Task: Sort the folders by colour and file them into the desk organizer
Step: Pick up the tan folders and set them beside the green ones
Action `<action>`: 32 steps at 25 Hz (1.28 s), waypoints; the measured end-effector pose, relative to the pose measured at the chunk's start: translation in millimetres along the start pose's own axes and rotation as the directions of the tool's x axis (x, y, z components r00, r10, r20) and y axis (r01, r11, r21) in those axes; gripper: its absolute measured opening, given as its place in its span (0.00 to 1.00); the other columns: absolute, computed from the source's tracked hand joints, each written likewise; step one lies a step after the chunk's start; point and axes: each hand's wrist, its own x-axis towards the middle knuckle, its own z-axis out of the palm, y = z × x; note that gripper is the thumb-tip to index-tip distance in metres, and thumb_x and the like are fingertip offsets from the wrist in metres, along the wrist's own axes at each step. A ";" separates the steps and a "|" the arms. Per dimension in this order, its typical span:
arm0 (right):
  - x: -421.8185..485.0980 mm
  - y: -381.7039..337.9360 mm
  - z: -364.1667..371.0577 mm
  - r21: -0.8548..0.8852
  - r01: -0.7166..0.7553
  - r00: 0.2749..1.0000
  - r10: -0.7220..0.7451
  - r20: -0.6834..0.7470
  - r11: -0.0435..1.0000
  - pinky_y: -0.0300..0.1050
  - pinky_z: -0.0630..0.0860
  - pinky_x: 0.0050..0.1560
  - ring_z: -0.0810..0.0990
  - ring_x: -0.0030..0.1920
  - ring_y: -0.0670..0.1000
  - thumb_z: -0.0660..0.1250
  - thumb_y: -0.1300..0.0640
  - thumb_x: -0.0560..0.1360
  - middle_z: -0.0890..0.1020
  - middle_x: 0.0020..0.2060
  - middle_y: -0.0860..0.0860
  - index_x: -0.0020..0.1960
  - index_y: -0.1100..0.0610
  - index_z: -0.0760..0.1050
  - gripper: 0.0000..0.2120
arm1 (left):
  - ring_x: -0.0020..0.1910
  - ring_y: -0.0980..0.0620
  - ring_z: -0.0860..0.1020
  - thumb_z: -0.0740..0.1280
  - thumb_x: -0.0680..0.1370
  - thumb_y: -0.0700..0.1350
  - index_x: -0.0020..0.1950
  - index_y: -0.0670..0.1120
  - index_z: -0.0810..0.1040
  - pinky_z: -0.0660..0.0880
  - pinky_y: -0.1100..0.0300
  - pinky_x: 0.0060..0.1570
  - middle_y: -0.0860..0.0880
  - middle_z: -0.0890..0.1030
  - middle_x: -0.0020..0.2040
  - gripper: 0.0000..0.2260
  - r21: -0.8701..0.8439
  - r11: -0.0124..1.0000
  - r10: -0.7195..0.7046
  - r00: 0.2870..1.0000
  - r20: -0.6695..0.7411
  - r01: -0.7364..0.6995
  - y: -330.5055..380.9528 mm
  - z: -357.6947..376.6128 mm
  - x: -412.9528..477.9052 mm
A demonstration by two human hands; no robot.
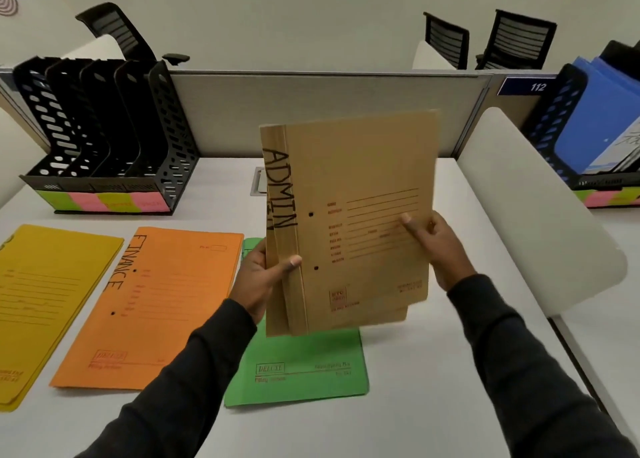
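Observation:
Both my hands hold a small stack of brown folders (pixel 360 180) upright above the desk, the front one marked ADMIN on its spine. My left hand (pixel 263 277) grips the spine edge low down. My right hand (pixel 433 242) pinches the opposite edge. Under the stack lies a green folder (pixel 304 367), flat on the desk. To its left lie an orange folder (pixel 152 305) marked FINANCE and a yellow folder (pixel 45 298). The black desk organizer (pixel 104 128) stands at the back left, its slots showing no folders, with pink and green labels along its base.
A second organizer (pixel 588 128) holding blue folders stands at the far right on the neighbouring desk. A white curved divider (pixel 540 215) separates the desks. A grey partition (pixel 329 111) runs along the back, with office chairs behind it. A cable port (pixel 258 182) sits near the partition.

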 end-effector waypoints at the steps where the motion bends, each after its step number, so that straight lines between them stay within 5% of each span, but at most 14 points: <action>1: -1.9 -8.9 -6.3 0.141 0.047 0.998 -0.052 0.030 0.989 0.50 0.79 0.58 0.80 0.62 0.54 0.71 0.42 0.74 0.82 0.61 0.50 0.70 0.54 0.71 0.29 | 0.53 0.49 0.83 0.76 0.68 0.44 0.58 0.49 0.78 0.81 0.56 0.47 0.50 0.85 0.53 0.20 0.006 0.998 0.067 0.997 0.026 -0.067 8.2 -0.7 0.9; 3: -7.8 -15.3 -11.2 0.312 0.136 0.987 -0.156 0.039 0.940 0.45 0.80 0.56 0.82 0.59 0.52 0.69 0.53 0.77 0.84 0.58 0.50 0.66 0.57 0.74 0.19 | 0.53 0.52 0.83 0.79 0.64 0.49 0.57 0.49 0.78 0.81 0.59 0.47 0.52 0.85 0.53 0.23 0.046 0.987 0.148 0.986 0.076 -0.152 16.4 -4.8 2.8; 6: -21.0 8.5 -0.5 0.366 0.136 0.987 -0.159 0.034 0.921 0.41 0.79 0.53 0.82 0.58 0.50 0.70 0.57 0.76 0.84 0.57 0.50 0.66 0.59 0.74 0.19 | 0.54 0.59 0.81 0.75 0.67 0.50 0.61 0.51 0.74 0.79 0.62 0.49 0.56 0.84 0.54 0.24 0.157 0.980 0.108 0.988 0.111 -0.124 3.2 -13.4 1.4; 9: -35.2 49.6 18.4 0.308 0.030 0.997 -0.049 0.056 0.951 0.46 0.79 0.57 0.81 0.60 0.51 0.72 0.53 0.72 0.82 0.59 0.51 0.67 0.55 0.72 0.25 | 0.57 0.60 0.78 0.74 0.69 0.48 0.67 0.53 0.67 0.76 0.54 0.58 0.56 0.80 0.59 0.28 0.235 0.972 -0.026 0.995 0.100 0.002 -27.8 -15.9 -7.0; 12: -41.3 65.8 25.9 0.281 0.013 0.999 -0.025 0.039 0.960 0.48 0.77 0.61 0.80 0.61 0.49 0.71 0.51 0.73 0.81 0.61 0.51 0.68 0.53 0.71 0.25 | 0.59 0.57 0.75 0.69 0.77 0.37 0.64 0.57 0.66 0.74 0.50 0.62 0.55 0.78 0.60 0.23 0.301 0.954 -0.005 0.999 0.045 -0.008 -44.3 -12.8 -10.9; 18: -36.6 48.0 -2.0 0.063 0.083 0.971 -0.067 -0.230 0.995 0.47 0.79 0.54 0.81 0.54 0.47 0.66 0.52 0.80 0.81 0.56 0.47 0.62 0.53 0.72 0.12 | 0.57 0.51 0.79 0.68 0.79 0.41 0.62 0.52 0.69 0.79 0.47 0.56 0.52 0.79 0.60 0.15 0.355 0.934 0.049 0.999 -0.001 -0.046 -39.5 20.9 -8.1; 23: -24.3 82.6 -55.0 -0.206 -0.193 0.927 0.109 -0.359 0.959 0.60 0.76 0.62 0.78 0.57 0.57 0.63 0.51 0.80 0.80 0.60 0.53 0.68 0.53 0.71 0.17 | 0.59 0.45 0.79 0.71 0.75 0.50 0.69 0.50 0.67 0.77 0.43 0.59 0.49 0.78 0.63 0.24 0.504 0.856 -0.158 0.986 0.052 0.111 -71.0 75.6 -1.7; 32: -19.5 121.4 -119.8 -0.299 -0.410 0.859 0.255 -0.445 0.862 0.56 0.72 0.65 0.76 0.62 0.60 0.59 0.60 0.78 0.78 0.65 0.57 0.69 0.57 0.73 0.20 | 0.59 0.42 0.78 0.71 0.76 0.52 0.73 0.53 0.63 0.81 0.47 0.50 0.47 0.77 0.65 0.29 0.492 0.833 -0.379 0.908 0.177 0.252 -107.3 142.8 16.5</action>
